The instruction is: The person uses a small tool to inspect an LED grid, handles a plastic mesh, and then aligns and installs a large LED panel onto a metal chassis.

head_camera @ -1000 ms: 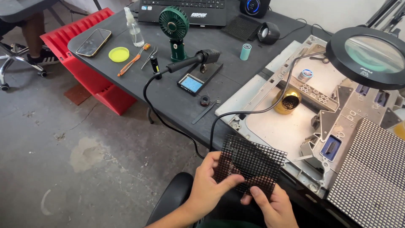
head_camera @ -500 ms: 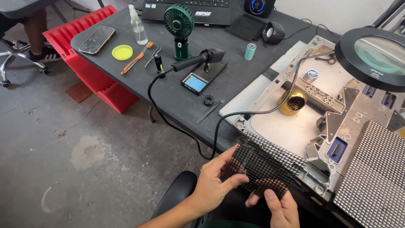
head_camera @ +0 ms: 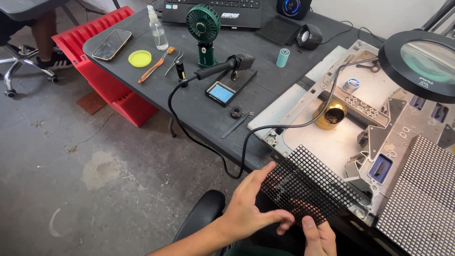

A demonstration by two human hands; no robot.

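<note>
The black grid panel (head_camera: 310, 187) is a thin, flat rectangular mesh of small square holes, matte black, with light glare near its middle. It is held tilted between both hands, low over the near edge of the counter (head_camera: 199, 106), its far corner overlapping the pale metal frame (head_camera: 332, 142) beyond the hands.

The left hand (head_camera: 251, 208) is laid at the panel's left edge, fingers partly spread, thumb curled under towards the lower rim; contact is at the edge, not a closed fist. The right hand (head_camera: 320, 237) is mostly cut off by the frame bottom; its thumb is pressed on the panel's lower edge, and the fingers behind show through the holes, so the panel is pinched there.

A black cable (head_camera: 208, 147) is looped just beyond the left hand, running up to the soldering iron (head_camera: 220, 70) on its stand (head_camera: 230, 87). Well beyond that, a green fan (head_camera: 203, 28) is seen. A magnifier lamp (head_camera: 424, 59) hangs far beyond the right hand.

Versus the earlier frame: the panel is raised slightly and turned more face-up, the left fingers are opened out further along the edge, and the right hand has dropped lower in view
</note>
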